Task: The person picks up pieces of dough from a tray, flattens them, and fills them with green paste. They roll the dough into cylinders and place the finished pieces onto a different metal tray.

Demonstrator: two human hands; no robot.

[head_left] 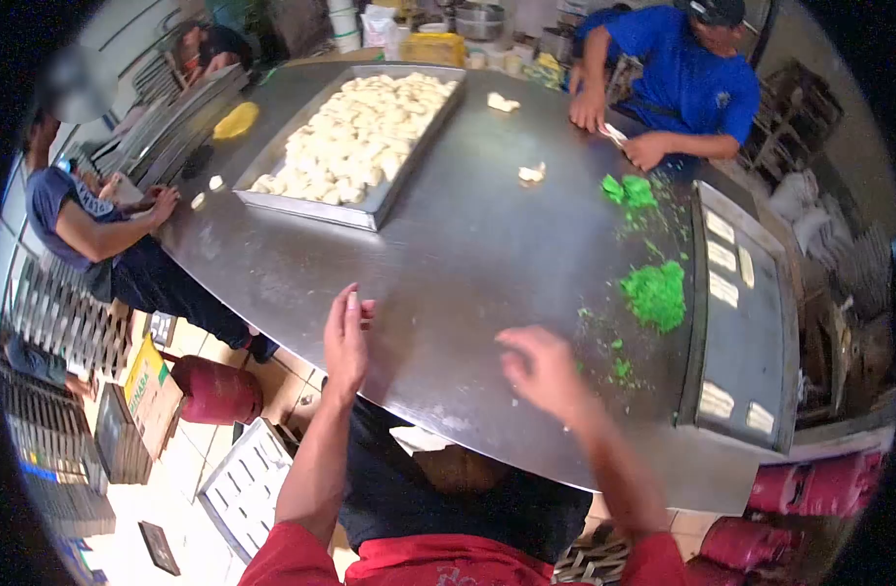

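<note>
My left hand [347, 340] hovers over the near edge of the metal table [438, 313], fingers stretched upward, with no object visible in it. Farther right, my right hand [544, 369] is slightly blurred, its fingers apart and apparently holding nothing. Beyond my hands stands a large tray [375, 217] heaped with pale dough pieces [365, 137]. Two small dough pieces, one nearer [532, 174] and one farther [504, 103], lie on the tabletop. A bright green shredded heap [655, 296] is to the right of my right hand, with crumbs around it.
A long tray [746, 342] with several shaped dough strips lies along the right side. A co-worker in blue [663, 78] handles a dough strip across the table; another person [91, 215] works at the left edge. Red gas cylinders [213, 389] stand on the floor.
</note>
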